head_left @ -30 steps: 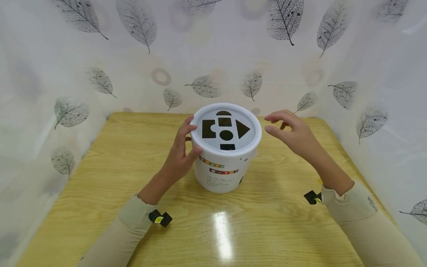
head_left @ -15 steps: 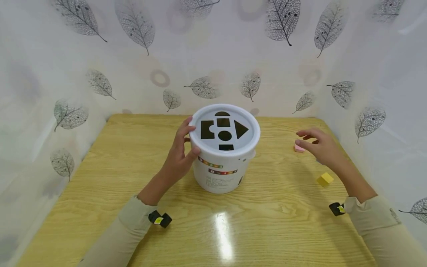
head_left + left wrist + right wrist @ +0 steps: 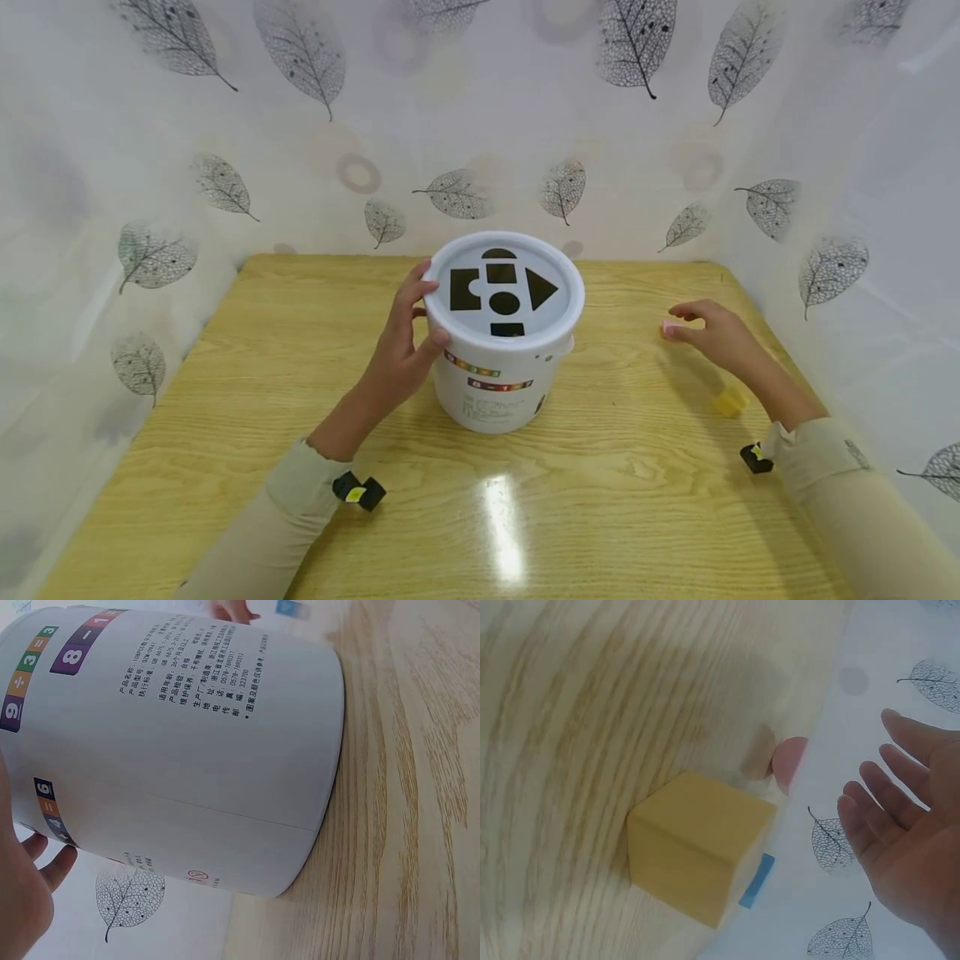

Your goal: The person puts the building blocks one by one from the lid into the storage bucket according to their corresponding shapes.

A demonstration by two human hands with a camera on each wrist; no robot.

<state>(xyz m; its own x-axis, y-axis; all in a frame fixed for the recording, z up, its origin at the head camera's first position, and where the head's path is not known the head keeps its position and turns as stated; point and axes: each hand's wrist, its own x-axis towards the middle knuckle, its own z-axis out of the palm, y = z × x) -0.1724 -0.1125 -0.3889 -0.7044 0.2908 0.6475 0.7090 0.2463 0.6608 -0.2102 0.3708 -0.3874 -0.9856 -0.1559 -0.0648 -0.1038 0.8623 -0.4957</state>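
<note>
A white bucket with printed sums on its side stands upright on the table. Its lid has shaped holes, among them a triangle, a circle and a semicircle. My left hand grips the lid's left edge, thumb at the front and fingers further back; in the left wrist view it lies along the bucket's wall. Over on the right, my right hand hovers at a small pink block, thumb and fingers parted. The right wrist view shows the fingers apart from the pink block.
A yellow block lies below the right forearm, large in the right wrist view. Beside it there, a blue piece peeks out. A pale curtain with leaf prints rises along the back and sides of the wooden table.
My right hand has moved right from beside the lid and lowered to the pink block, exposing the yellow block on the way. My left hand has stayed on the bucket.
</note>
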